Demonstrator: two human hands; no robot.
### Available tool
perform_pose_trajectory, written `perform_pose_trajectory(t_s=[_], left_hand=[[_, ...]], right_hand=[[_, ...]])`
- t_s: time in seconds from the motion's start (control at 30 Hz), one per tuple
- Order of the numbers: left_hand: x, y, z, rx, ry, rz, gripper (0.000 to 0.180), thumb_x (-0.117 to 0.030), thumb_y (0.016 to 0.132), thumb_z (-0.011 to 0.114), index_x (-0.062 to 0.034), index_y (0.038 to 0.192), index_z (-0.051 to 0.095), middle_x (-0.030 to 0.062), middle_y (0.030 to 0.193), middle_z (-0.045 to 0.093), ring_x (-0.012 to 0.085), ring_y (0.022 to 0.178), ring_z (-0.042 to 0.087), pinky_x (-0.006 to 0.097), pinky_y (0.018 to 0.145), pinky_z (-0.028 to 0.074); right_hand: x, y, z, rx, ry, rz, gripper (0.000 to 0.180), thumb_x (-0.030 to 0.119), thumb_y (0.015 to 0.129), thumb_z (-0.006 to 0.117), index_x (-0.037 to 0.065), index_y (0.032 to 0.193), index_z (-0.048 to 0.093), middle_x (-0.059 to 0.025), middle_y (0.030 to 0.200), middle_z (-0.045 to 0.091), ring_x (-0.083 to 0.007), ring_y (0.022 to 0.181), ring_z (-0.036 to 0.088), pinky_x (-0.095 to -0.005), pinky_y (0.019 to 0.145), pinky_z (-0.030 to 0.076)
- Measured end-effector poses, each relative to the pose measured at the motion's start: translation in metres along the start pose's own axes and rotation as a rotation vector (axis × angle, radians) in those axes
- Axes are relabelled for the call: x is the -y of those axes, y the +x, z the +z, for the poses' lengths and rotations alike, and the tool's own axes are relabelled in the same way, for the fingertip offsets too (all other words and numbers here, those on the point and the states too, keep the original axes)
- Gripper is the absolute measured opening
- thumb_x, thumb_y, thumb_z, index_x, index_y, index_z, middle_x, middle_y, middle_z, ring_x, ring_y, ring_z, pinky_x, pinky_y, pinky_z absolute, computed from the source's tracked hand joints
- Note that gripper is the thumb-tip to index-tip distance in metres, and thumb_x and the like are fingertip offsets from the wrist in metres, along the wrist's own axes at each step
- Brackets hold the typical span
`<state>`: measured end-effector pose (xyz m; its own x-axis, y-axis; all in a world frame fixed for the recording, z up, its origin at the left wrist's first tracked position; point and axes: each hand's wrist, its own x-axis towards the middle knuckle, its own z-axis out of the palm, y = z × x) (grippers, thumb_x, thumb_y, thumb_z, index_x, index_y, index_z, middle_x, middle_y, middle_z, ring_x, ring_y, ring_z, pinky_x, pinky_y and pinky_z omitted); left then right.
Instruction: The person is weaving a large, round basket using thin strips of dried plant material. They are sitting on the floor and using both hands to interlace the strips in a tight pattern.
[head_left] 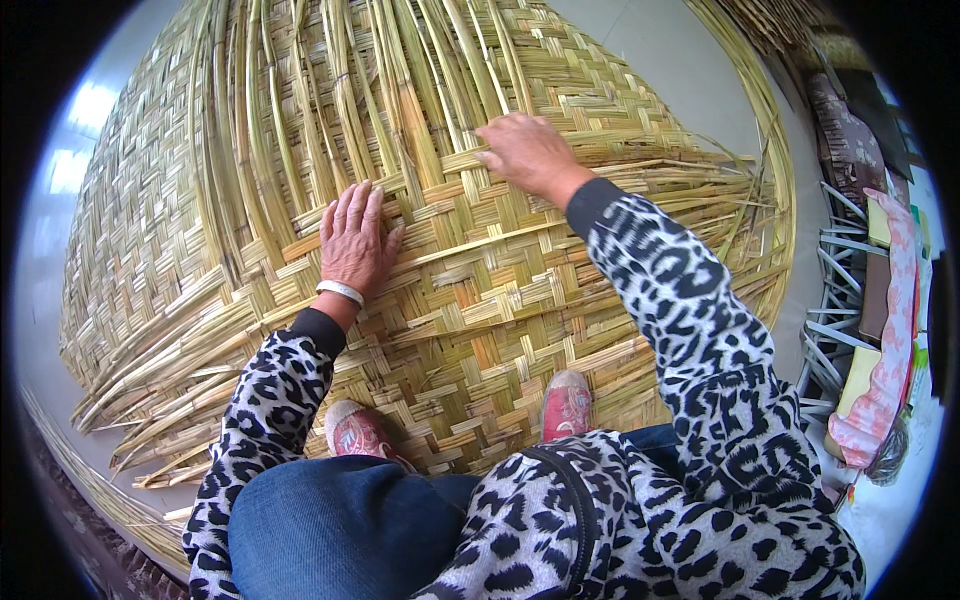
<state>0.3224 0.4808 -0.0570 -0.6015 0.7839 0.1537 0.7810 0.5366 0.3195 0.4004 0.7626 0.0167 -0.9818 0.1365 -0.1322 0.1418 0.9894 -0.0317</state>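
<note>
A large mat of flattened yellow-green reed strips (480, 350) lies under both my hands, woven in a zigzag pattern. My left hand (355, 245) is open, its fingers stretched out and lying on the weave beside a crosswise strip. Farther off to the right, my right hand (530, 155) has bent fingers closed at a crosswise reed strip (620, 140); its palm side is hidden. Long loose lengthwise strips (330, 90) run from between the hands toward the far edge. Crosswise strip ends fan out at the left (170, 390) and right (720, 190).
My pink patterned shoes (567, 405) stand on the woven mat. Long reeds (780, 180) curve over the pale floor (660, 50) at the right. Beyond them are a metal-barred frame (835, 290) and a pink-and-white cloth (890, 350).
</note>
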Motion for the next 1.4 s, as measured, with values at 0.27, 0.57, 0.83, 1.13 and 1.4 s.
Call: perform_pose_trajectory(t_s=[0.27,0.57,0.83,1.13,1.4], left_hand=[[-0.001,0.005,0.0,0.079,0.097,0.013,0.062,-0.045,0.094,0.05,-0.0081,0.144,0.044,0.009,0.154,0.035,0.0257,0.145,0.025,0.045,0.119,0.014],[-0.003,0.008,0.003,0.079,0.122,-0.042,0.068,-0.048,0.094,0.048,-0.0078,0.148,0.037,0.0092,0.156,0.031,0.0258,0.147,0.021,0.045,0.12,0.011],[0.0,0.005,0.004,0.026,0.099,-0.008,0.067,-0.049,0.094,0.051,-0.0095,0.147,0.039,0.0103,0.156,0.03,0.028,0.147,0.02,0.047,0.119,0.012],[-0.001,0.006,0.001,0.073,0.093,-0.058,0.066,-0.05,0.096,0.047,-0.0115,0.148,0.038,0.0107,0.158,0.027,0.0272,0.149,0.016,0.045,0.12,0.008],[0.001,0.012,0.009,0.052,0.119,-0.179,0.064,-0.052,0.094,0.049,-0.0174,0.147,0.041,0.0101,0.158,0.029,0.0276,0.148,0.02,0.053,0.117,0.008]], right_hand=[[0.006,0.044,-0.014,0.37,0.115,0.148,0.034,0.041,0.092,0.059,0.013,0.109,0.067,-0.0113,0.105,0.07,-0.0324,0.106,0.063,-0.0489,0.09,0.048],[0.009,0.049,-0.014,0.26,0.013,0.088,0.025,0.038,0.093,0.06,0.014,0.1,0.066,-0.012,0.094,0.07,-0.0328,0.093,0.066,-0.047,0.079,0.051],[0.008,0.06,-0.011,0.121,-0.059,0.012,0.025,0.038,0.095,0.057,0.014,0.1,0.063,-0.0128,0.087,0.069,-0.0343,0.084,0.067,-0.0461,0.073,0.052],[-0.012,0.042,-0.007,0.366,0.202,-0.004,0.047,0.052,0.093,0.055,0.01,0.112,0.064,-0.0155,0.098,0.069,-0.0343,0.093,0.065,-0.0465,0.082,0.051],[-0.009,0.052,-0.006,0.464,0.096,-0.005,0.049,0.051,0.088,0.062,0.012,0.116,0.067,-0.0138,0.106,0.07,-0.034,0.102,0.065,-0.0468,0.087,0.05]])
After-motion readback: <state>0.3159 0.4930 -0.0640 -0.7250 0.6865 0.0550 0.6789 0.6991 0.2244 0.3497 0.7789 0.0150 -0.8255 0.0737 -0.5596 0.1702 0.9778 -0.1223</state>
